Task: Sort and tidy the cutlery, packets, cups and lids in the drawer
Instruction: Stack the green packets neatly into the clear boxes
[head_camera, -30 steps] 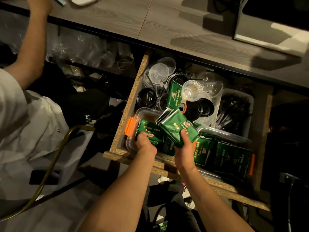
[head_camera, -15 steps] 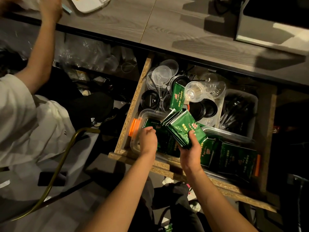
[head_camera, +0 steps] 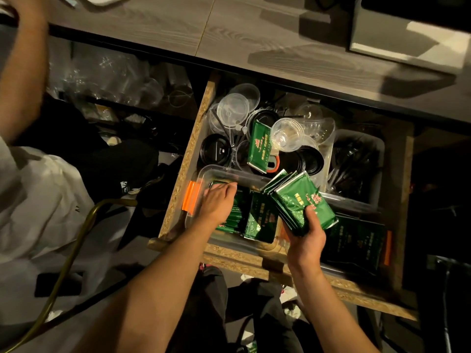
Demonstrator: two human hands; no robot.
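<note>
From the head view, my right hand [head_camera: 307,238] has its grip clenched around a fanned stack of green packets [head_camera: 299,200], held above the front of the open drawer [head_camera: 183,179]. My left hand [head_camera: 219,202] reaches into the clear container [head_camera: 204,174] with orange clips, fingers curled onto the green packets standing there [head_camera: 260,217]. Behind it lie black lids [head_camera: 215,150], clear lids [head_camera: 233,110], a clear cup [head_camera: 286,135] and one loose green packet [head_camera: 260,146].
</note>
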